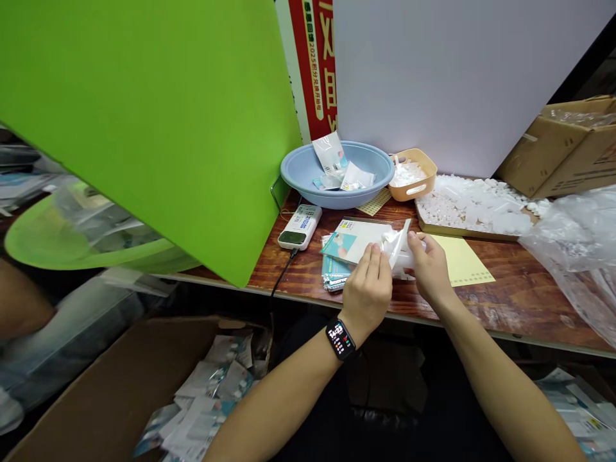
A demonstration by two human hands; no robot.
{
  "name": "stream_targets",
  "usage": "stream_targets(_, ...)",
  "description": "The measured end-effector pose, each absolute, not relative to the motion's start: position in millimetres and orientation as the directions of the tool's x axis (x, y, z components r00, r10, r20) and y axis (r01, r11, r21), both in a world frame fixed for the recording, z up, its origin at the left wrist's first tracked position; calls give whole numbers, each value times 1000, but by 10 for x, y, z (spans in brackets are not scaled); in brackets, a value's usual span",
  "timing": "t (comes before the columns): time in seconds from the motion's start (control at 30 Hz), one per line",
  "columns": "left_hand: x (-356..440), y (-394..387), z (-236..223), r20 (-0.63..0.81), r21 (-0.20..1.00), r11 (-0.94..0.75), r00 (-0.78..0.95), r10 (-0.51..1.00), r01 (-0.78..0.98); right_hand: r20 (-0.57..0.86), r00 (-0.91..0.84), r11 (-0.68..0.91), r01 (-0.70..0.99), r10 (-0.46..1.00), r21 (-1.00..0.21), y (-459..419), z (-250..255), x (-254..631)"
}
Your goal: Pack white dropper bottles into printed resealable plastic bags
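Both hands meet over the wooden table [505, 301], pinching a small clear plastic packet [397, 247]. My left hand [368, 289], with a smartwatch on its wrist, grips the packet's left side with closed fingers. My right hand [430, 266] is closed on its right side, where a white item sits inside. Just behind the hands lies a stack of printed packets [349, 247] with a teal and white card on top.
A blue basin [308, 173] holds a few packets. Beside it stand an orange basket [421, 186], a tray of white pieces [476, 205], a yellow sheet [464, 260] and a white device [299, 228]. Green board left; cardboard box [568, 144] right; box of packets [206, 398] below.
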State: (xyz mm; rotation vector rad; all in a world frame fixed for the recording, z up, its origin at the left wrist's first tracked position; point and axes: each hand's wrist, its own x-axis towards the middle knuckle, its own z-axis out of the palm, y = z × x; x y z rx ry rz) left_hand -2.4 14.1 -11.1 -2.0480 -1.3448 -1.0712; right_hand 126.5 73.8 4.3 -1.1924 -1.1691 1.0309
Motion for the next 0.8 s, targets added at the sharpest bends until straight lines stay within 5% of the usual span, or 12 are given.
stream_targets(0.2, 147, 99, -84, 871, -85, -395, 261, 416, 915, 141, 189, 147, -16, 972, -989, 738, 28, 1213)
stream_targets(0.53, 179, 104, -78, 919, -37, -544, 242, 311, 839, 67, -23, 61, -211, 997, -975, 706, 102, 1204)
stream_targets(0.63, 145, 73, 22, 908, -23, -584, 261, 327, 812, 33, -83, 11, -255, 996, -967, 680, 150, 1177)
stream_targets(0.8, -80, 39, 237, 799, -191, -500, 429, 421, 845, 52, -82, 28, -273, 995, -962, 652, 202, 1211)
